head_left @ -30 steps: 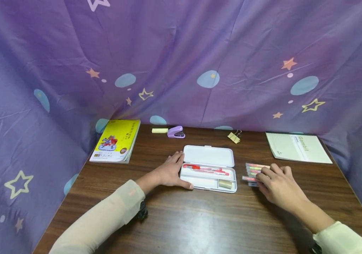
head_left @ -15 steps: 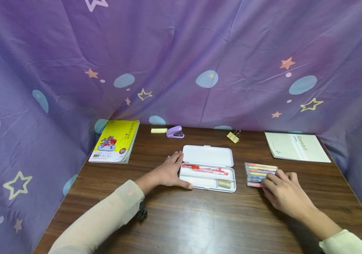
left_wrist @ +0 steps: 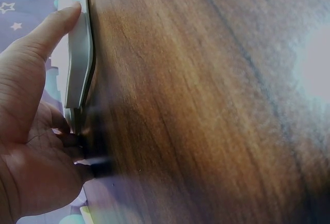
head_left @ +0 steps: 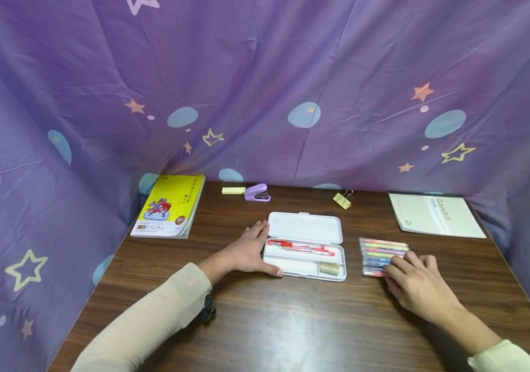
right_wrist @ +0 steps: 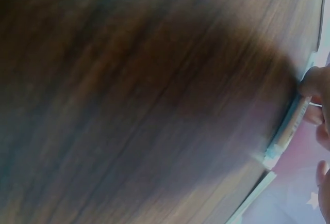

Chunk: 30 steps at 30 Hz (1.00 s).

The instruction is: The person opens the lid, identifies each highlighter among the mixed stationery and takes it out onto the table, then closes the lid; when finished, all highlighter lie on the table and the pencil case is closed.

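Observation:
A white pencil case (head_left: 293,268) lies with its lid folded back at the middle of the table. Its long upper compartment holds red pens (head_left: 299,248); a dull gold block (head_left: 328,268) sits in the small lower right compartment. My left hand (head_left: 248,250) rests against the case's left end, fingers along the side and thumb at the front edge. To the right, several clear-capped coloured pens (head_left: 383,248) lie side by side in a row. My right hand (head_left: 416,281) pinches the right part of the nearest pen (head_left: 373,272), covering the row's right ends.
Behind the case lie a yellow sticky-note pad (head_left: 233,190), a purple stapler (head_left: 258,192) and a binder clip (head_left: 342,199). A yellow book (head_left: 169,205) is at the back left, a pale notebook (head_left: 437,215) at the back right. A purple curtain (head_left: 265,103) rises behind the table.
My right hand has moved right and slightly toward me, bringing the nearest pen from a skewed position into line with the row. The left hand and the case have stayed put.

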Each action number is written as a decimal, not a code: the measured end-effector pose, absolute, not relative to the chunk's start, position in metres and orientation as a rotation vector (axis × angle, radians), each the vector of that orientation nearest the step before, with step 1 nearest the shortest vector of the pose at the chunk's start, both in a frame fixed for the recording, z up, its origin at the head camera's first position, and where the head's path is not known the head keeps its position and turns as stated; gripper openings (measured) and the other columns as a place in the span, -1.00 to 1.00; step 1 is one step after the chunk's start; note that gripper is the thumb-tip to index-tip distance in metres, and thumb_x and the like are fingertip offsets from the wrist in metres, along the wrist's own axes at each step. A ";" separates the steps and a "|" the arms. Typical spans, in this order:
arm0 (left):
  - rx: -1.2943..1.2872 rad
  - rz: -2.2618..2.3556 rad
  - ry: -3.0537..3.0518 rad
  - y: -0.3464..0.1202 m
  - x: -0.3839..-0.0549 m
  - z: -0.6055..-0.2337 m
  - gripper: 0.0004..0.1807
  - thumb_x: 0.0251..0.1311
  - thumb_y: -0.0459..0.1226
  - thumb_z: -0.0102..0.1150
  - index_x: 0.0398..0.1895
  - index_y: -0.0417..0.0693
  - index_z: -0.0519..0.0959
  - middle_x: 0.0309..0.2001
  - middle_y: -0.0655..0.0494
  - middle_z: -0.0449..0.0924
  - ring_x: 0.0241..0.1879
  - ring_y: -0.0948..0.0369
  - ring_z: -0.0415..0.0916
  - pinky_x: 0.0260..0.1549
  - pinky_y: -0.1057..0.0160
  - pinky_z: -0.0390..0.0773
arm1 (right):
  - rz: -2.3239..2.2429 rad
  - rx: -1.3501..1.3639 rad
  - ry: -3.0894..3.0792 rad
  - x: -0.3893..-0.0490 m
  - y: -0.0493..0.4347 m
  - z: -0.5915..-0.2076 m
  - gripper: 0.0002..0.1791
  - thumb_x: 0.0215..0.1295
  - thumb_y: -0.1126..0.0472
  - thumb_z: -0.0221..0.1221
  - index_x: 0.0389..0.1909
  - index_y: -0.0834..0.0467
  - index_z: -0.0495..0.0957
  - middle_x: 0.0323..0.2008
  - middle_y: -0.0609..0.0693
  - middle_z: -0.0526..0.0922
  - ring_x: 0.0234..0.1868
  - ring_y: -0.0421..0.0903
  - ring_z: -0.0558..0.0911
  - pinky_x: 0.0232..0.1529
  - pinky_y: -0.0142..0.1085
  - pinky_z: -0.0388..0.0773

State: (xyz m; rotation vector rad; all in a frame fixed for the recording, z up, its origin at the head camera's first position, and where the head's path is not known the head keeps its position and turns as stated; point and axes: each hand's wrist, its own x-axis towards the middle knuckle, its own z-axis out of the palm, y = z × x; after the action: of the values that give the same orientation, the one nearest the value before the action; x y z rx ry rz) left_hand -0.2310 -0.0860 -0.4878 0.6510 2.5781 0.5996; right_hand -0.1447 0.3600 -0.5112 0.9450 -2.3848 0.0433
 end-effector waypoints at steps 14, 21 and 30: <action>0.644 0.597 2.586 -0.083 -0.230 -0.490 0.59 0.08 0.40 0.56 0.83 -0.23 -0.22 0.85 -0.21 -0.30 0.85 -0.08 -0.33 0.82 -0.08 -0.19 | 0.054 0.930 -2.439 -0.144 0.363 -0.510 -0.69 0.32 0.05 0.11 -0.20 0.16 0.71 -0.26 0.07 0.71 -0.19 0.16 0.56 -0.21 0.16 0.36; 0.640 0.599 2.581 -0.084 -0.229 -0.488 0.58 0.09 0.40 0.56 0.83 -0.21 -0.23 0.85 -0.19 -0.31 0.85 -0.06 -0.34 0.82 -0.07 -0.21 | 0.063 0.919 -2.461 -0.146 0.363 -0.508 -0.73 0.03 0.12 0.35 -0.23 0.13 0.71 -0.25 0.05 0.70 -0.16 0.15 0.57 -0.17 0.17 0.36; 0.648 0.593 2.581 -0.085 -0.230 -0.486 0.59 0.09 0.40 0.56 0.83 -0.23 -0.23 0.85 -0.20 -0.30 0.85 -0.06 -0.34 0.82 -0.06 -0.22 | 0.087 0.917 -2.458 -0.155 0.356 -0.501 -0.59 0.41 -0.08 0.11 -0.11 0.14 0.74 -0.18 0.07 0.69 -0.13 0.13 0.56 -0.19 0.16 0.35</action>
State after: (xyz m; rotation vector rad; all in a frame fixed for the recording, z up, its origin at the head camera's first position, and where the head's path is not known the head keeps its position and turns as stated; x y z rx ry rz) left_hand -0.2298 -0.0850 -0.4855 0.6478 2.5811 0.5934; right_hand -0.1549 0.3556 -0.5014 0.9175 -2.4584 0.0869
